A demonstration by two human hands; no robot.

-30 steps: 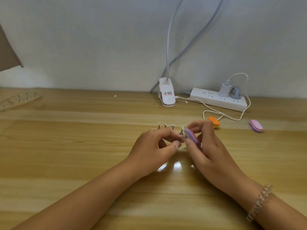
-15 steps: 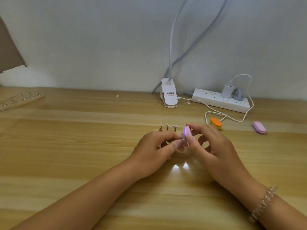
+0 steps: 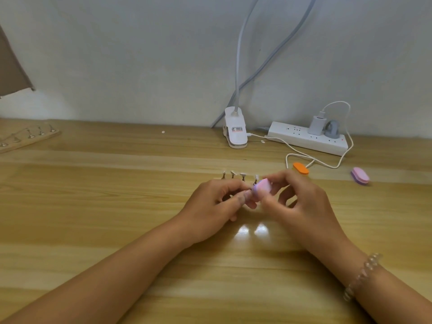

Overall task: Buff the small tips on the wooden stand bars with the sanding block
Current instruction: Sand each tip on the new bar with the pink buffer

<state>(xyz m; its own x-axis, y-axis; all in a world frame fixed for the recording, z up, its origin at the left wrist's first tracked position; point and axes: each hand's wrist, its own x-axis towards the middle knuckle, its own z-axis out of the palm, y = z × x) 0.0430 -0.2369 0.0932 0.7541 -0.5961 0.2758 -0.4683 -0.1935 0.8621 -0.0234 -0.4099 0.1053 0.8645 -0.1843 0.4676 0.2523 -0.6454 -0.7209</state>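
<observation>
My right hand [image 3: 301,202] pinches a small pink and purple sanding block [image 3: 263,187] at the middle of the table. The block presses against a small tip held at the fingertips of my left hand [image 3: 215,206]. Several white tips on little metal stems [image 3: 233,175] poke up just behind my left fingers; the wooden bar they stand on is hidden by that hand. My left thumb and forefinger are closed on the bar's right end beside the block.
A second wooden stand bar [image 3: 28,136] with metal stems lies at the far left. An orange block [image 3: 300,168] and a pink block [image 3: 360,175] lie at the right. A white lamp clamp [image 3: 235,129], power strip [image 3: 306,137] and cables sit by the wall.
The sanding block has turned in my right fingers, from edge-on to its pink face up, and rubs at the tip. Both hands stay in about the same spot.
</observation>
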